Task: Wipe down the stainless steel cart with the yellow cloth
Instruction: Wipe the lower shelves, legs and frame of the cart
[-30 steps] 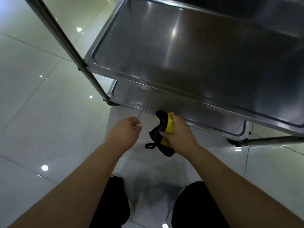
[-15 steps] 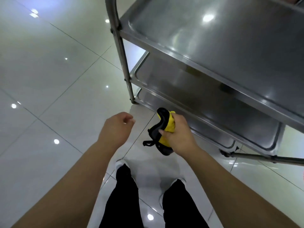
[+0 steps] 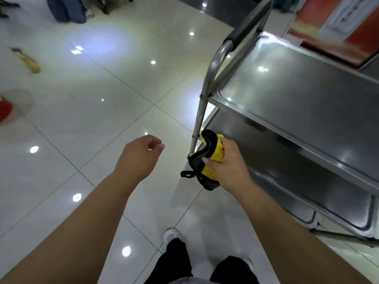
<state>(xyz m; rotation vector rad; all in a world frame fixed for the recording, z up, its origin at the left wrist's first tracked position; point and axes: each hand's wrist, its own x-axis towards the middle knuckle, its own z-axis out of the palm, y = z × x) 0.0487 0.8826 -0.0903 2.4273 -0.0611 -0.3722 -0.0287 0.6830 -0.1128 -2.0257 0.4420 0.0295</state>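
Observation:
The stainless steel cart [image 3: 303, 103] fills the right side, with three tiered shelves and a curved handle bar [image 3: 244, 29] with a black grip at its left end. My right hand [image 3: 227, 165] grips the bunched yellow cloth [image 3: 207, 160], which has a grey face and black edging with a black loop hanging down. The cloth is held in the air beside the cart's front left upright, level with the middle shelf. My left hand [image 3: 141, 154] hangs to the left over the floor, fingers loosely curled, holding nothing.
Glossy white floor tiles [image 3: 92, 111] stretch to the left and ahead. A red object [image 3: 5, 111] sits at the far left edge, a yellowish tool [image 3: 28, 62] lies beyond it. My legs and a white shoe [image 3: 171, 236] are below. A red poster [image 3: 336, 25] stands behind the cart.
My view has risen from the lower shelves to take in the cart's top shelf and handle. Both hands keep nearly the same pose, the right still gripping the cloth.

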